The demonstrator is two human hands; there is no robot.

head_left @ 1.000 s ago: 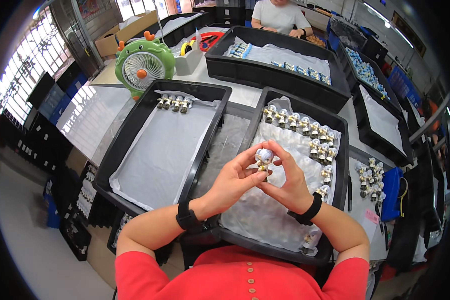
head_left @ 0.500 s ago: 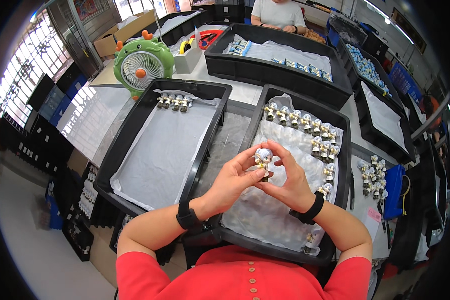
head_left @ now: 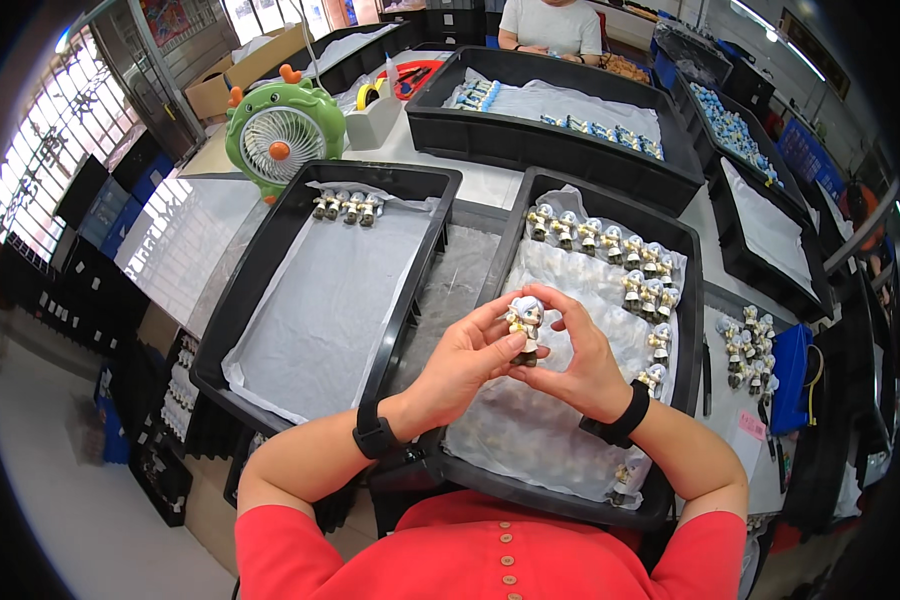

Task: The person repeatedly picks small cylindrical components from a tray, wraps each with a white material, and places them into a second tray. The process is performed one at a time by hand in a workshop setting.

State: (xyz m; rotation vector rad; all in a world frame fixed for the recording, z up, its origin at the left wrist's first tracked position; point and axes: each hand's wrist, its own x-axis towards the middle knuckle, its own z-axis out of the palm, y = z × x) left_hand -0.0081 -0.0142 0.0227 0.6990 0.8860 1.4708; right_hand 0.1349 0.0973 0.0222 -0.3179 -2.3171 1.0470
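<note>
A small figurine [head_left: 527, 316] with pale silver hair, a white-and-gold outfit and dark feet is held upright between both hands. My left hand [head_left: 460, 362] pinches its left side, thumb across the lower body. On the other side, my right hand [head_left: 588, 368] curves round it, fingertips by the head and thumb near the feet. Beneath my hands lies a black tray [head_left: 688, 380] lined with white sheeting, where several like figurines [head_left: 610, 243] stand along the far and right sides. A second black tray [head_left: 232, 310] on the left has several figurines [head_left: 347, 206] at its far end.
A green cartoon-shaped fan [head_left: 282, 135] stands behind the left tray, beside a tape dispenser [head_left: 374, 118]. Farther back is a large black tray [head_left: 560, 150] of blue figurines. At right are loose figurines [head_left: 748, 350] and a blue bin [head_left: 792, 380]. Another person [head_left: 550, 28] sits across.
The figurine has turned slightly between my fingers, and more of its body and feet shows. My hands stay in nearly the same place.
</note>
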